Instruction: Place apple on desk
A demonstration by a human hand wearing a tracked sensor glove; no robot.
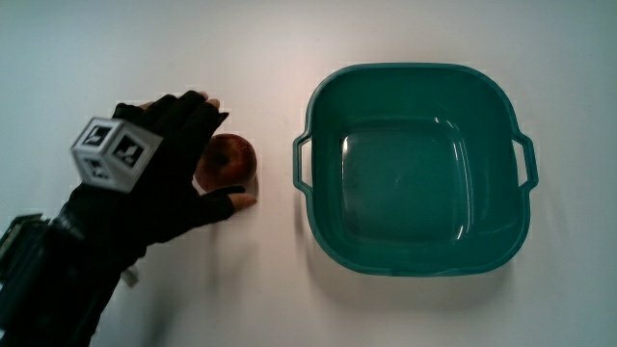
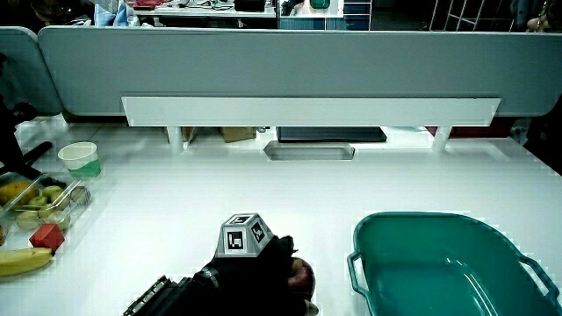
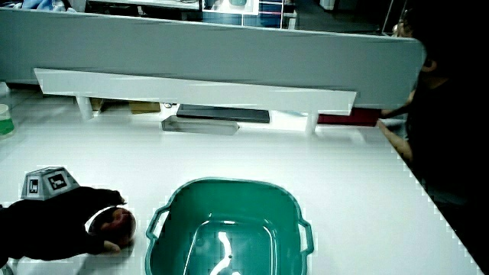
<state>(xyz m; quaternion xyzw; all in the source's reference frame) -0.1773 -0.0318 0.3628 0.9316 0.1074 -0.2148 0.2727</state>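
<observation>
A reddish-brown apple point(image 1: 232, 162) rests on the white desk point(image 1: 193, 289) beside a teal basin point(image 1: 318, 96), outside it. The gloved hand point(image 1: 226, 154) lies over the apple from the side away from the basin. Its fingers curl round the part of the apple farther from the person, and its thumb point(image 1: 241, 200) presses the nearer part. The patterned cube point(image 1: 116, 150) sits on the hand's back. Both side views show the apple point(image 2: 302, 276) point(image 3: 121, 222) partly hidden by the glove. The basin point(image 3: 229, 184) holds nothing.
In a side view, a banana point(image 2: 22, 261), a red block point(image 2: 46, 237), a clear box of fruit point(image 2: 39, 197) and a pale green cup point(image 2: 79, 159) stand near the table's edge. A low grey partition point(image 2: 281, 70) with a white shelf point(image 2: 307, 111) closes the table.
</observation>
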